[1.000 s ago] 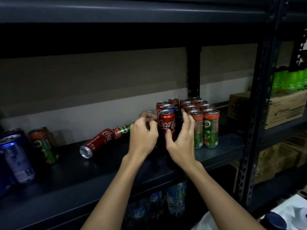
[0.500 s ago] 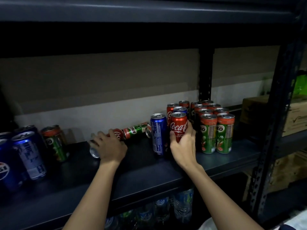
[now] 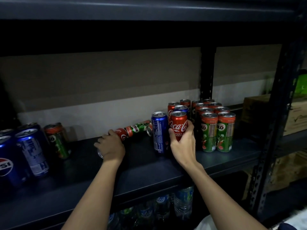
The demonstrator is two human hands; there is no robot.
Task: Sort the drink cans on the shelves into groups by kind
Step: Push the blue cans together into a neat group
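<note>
On the dark shelf (image 3: 136,170) my right hand (image 3: 183,145) grips an upright red Coca-Cola can (image 3: 178,123) from below. My left hand (image 3: 111,146) is closed over a red Coca-Cola can lying on its side (image 3: 121,134). Behind it a green Milo can (image 3: 139,127) also lies flat. A tall blue Pepsi can (image 3: 159,131) stands between my hands. More red and blue cans stand behind the held one. A block of several green Milo cans (image 3: 217,130) stands at the right. Blue Pepsi cans (image 3: 31,151) and one Milo can (image 3: 57,140) stand at the left.
An upper shelf board (image 3: 149,9) hangs low overhead. A black upright post (image 3: 272,130) bounds the bay on the right, with cardboard boxes (image 3: 295,117) beyond it. Plastic water bottles (image 3: 166,206) fill the level below.
My left hand has moved left from the standing cans and closed on the lying Coca-Cola can. My right hand now wraps the upright Coca-Cola can, and the blue Pepsi can stands uncovered.
</note>
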